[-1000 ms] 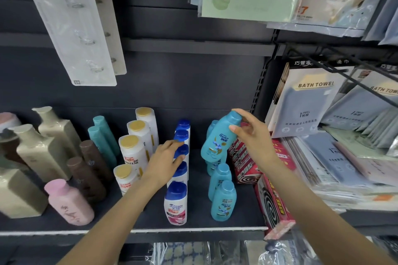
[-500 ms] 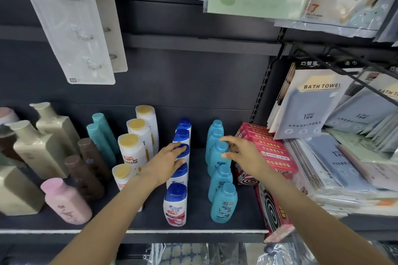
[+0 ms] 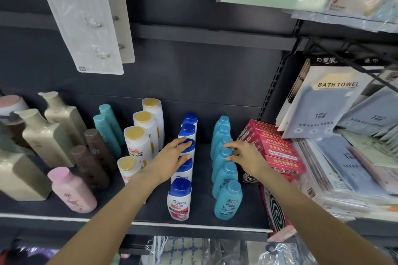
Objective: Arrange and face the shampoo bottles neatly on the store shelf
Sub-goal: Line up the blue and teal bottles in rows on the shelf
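On the dark shelf [image 3: 150, 211] a row of white shampoo bottles with blue caps [image 3: 179, 200] runs from front to back. Right of it stands a row of teal bottles [image 3: 227, 202]. My left hand [image 3: 172, 157] rests with fairly straight fingers on the blue caps in the middle of the white row. My right hand [image 3: 243, 157] reaches into the middle of the teal row; its index finger and thumb pinch the cap of one teal bottle [image 3: 226, 153]. All these bottles stand upright, and the front ones show their labels.
Left of the white row stand gold-capped Pantene bottles [image 3: 137, 142], tall teal tubes [image 3: 107, 127], brown bottles [image 3: 90, 165], beige bottles [image 3: 45, 137] and a pink bottle [image 3: 71, 191]. Red boxes [image 3: 277, 150] crowd the teal row's right side. Bath towel packs [image 3: 327, 103] fill the right.
One second ago my right hand held a teal bottle in the air; it has set the bottle down in the teal row and stays on the caps. My left hand has barely moved.
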`<state>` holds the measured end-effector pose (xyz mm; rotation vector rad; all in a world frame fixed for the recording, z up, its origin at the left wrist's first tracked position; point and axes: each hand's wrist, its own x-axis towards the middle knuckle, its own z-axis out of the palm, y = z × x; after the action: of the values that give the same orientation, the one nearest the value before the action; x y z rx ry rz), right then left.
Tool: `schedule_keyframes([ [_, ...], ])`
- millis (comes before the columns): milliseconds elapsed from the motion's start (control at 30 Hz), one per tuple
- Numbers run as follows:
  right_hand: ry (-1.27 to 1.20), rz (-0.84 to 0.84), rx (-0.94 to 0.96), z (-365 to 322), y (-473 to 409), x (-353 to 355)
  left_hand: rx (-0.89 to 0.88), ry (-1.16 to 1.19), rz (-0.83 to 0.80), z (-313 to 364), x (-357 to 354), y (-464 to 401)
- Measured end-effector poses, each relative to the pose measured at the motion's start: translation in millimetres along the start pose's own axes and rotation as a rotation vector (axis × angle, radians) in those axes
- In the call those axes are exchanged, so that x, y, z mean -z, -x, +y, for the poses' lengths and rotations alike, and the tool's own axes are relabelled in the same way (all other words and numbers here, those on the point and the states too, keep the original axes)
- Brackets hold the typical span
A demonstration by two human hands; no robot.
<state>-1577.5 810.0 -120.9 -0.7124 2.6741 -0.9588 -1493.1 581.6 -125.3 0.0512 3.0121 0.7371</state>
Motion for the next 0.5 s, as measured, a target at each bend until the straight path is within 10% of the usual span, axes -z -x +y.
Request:
schedule_keyframes([
  [500, -0.066, 0.01, -0.044, -1.6, 8.7, 4.0, 0.029, -0.009, -0.013, 3.9, 1.1, 0.2],
])
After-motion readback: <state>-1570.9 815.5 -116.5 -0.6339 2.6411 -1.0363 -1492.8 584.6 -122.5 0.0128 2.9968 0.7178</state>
